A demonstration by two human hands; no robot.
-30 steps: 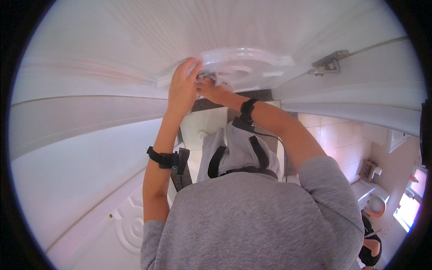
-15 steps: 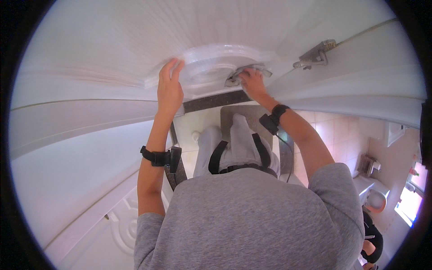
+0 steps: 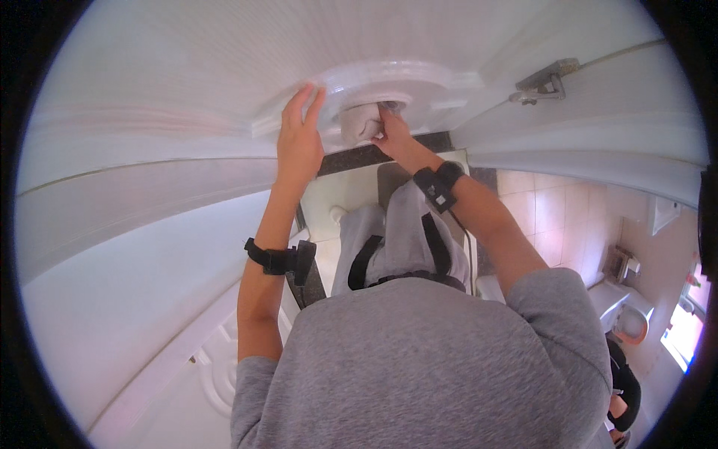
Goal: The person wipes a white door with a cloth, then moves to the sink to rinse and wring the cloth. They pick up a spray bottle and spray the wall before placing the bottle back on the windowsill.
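A round white fixture [image 3: 419,75] is set in the white panelled surface in front of me. My left hand [image 3: 299,142] lies flat against its left rim, fingers stretched out and holding nothing. My right hand [image 3: 390,133] presses a bunched pale grey cloth [image 3: 357,123] into the middle recess of the fixture. Both wrists wear black straps. My grey hooded top fills the lower part of the view.
A metal bracket [image 3: 542,81] sits on the white surface to the right of the fixture. A dark strip [image 3: 359,157] and beige tiles [image 3: 553,213] show between my arms and at the right. A white basin [image 3: 628,322] stands at the far right.
My right hand has moved left from the fixture's right side to its middle, now with the cloth pressed there. My left hand shifted slightly right along the rim.
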